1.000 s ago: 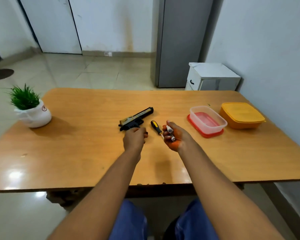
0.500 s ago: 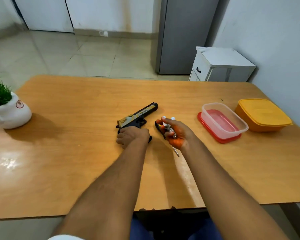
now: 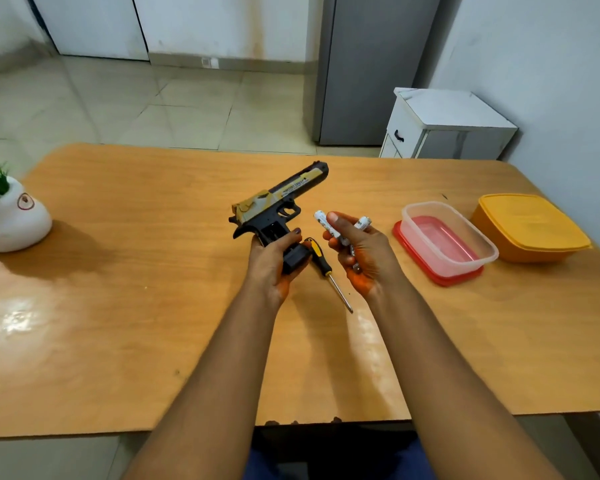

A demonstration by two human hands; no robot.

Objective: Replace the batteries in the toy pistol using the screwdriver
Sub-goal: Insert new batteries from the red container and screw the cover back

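The black and gold toy pistol (image 3: 278,202) is lifted above the middle of the wooden table (image 3: 118,306), barrel pointing away and right. My left hand (image 3: 274,261) grips it by the black handle. My right hand (image 3: 357,254) is just to the right of it, closed around white batteries (image 3: 326,225) whose ends stick out above my fingers. The screwdriver (image 3: 323,266), with a black and yellow handle, lies on the table between my two hands, its tip pointing toward me.
A clear plastic box on a red lid (image 3: 444,240) and an orange lidded box (image 3: 527,226) sit at the right. A white pot with a green plant (image 3: 11,216) stands at the left edge. A white cabinet (image 3: 444,126) stands beyond the table.
My left hand has taken hold of the pistol's handle and lifted it off the table. My right hand still holds the batteries and has risen a little. The camera has tilted down.
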